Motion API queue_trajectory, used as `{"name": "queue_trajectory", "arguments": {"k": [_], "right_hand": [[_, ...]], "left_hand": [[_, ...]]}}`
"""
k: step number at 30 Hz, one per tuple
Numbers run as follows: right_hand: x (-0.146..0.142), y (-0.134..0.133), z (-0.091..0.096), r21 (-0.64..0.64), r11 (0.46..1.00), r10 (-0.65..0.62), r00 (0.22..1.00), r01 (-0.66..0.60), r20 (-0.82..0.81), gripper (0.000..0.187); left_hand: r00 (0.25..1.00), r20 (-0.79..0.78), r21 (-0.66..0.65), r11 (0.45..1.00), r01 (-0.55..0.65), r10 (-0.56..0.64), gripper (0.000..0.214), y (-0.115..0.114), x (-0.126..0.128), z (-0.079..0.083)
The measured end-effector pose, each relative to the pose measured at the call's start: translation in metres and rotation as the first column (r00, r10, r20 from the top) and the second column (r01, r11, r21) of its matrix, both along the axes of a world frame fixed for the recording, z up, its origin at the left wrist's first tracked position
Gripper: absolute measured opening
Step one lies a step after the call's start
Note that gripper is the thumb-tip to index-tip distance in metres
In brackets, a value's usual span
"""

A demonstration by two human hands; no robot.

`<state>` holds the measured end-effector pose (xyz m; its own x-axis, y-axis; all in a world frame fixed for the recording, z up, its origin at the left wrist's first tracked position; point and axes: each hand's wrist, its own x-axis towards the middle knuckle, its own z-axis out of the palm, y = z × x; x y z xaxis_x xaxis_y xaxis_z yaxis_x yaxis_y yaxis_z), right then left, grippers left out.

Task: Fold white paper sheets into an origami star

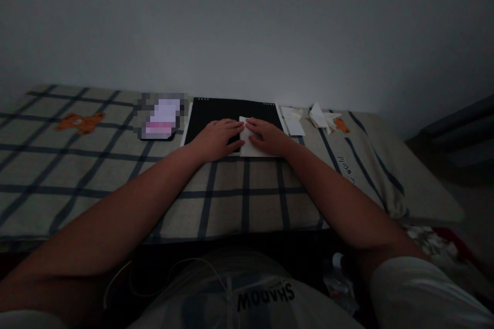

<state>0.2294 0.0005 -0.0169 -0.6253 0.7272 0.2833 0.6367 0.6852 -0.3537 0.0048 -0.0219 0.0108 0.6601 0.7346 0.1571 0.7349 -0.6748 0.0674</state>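
Both my hands rest on a small white sheet of paper [249, 148] that lies on a black board [231, 111]. My left hand [216, 138] lies flat with its fingers stretched onto the paper's left edge. From the other side, my right hand [267, 135] presses its extended fingers down on the top of the paper. The fingertips of the two hands nearly meet at the paper's upper edge. Most of the paper's right part is hidden under my right hand.
The board sits on a checked cloth [116, 175] with orange bear prints, against a pale wall. A blurred phone-like object [161, 117] lies left of the board. To the right lie white paper pieces [293, 122] and folded paper shapes [322, 116].
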Motion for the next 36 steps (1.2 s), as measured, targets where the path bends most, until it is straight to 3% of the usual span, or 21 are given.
{"name": "queue_trajectory", "arguments": {"k": [9, 14, 20, 27, 36], "right_hand": [[-0.001, 0.002, -0.002, 0.012, 1.000, -0.002, 1.000, 0.002, 0.030, 0.055], [-0.001, 0.000, -0.001, 0.008, 1.000, 0.000, 1.000, 0.000, 0.025, 0.054], [-0.002, 0.000, 0.002, 0.003, 1.000, 0.003, 0.999, -0.003, 0.033, 0.054], [-0.003, 0.001, 0.002, 0.007, 1.000, 0.015, 0.999, -0.015, 0.051, 0.054], [-0.004, -0.002, 0.003, 0.038, 0.999, -0.037, 0.998, 0.035, 0.059, 0.049]], "left_hand": [[1.000, -0.019, -0.055, 0.998, -0.019, 0.018, 0.059, 0.002, -0.002, 0.001], [0.998, -0.060, -0.054, 0.998, -0.016, 0.013, 0.065, 0.006, -0.002, 0.011], [0.991, -0.051, -0.073, 0.991, 0.116, -0.119, 0.064, 0.029, 0.001, 0.023], [0.984, 0.112, -0.006, 0.990, 0.138, -0.137, 0.064, 0.034, -0.008, 0.006], [0.989, 0.124, -0.058, 0.994, 0.090, -0.083, 0.059, 0.033, -0.009, 0.000]]}}
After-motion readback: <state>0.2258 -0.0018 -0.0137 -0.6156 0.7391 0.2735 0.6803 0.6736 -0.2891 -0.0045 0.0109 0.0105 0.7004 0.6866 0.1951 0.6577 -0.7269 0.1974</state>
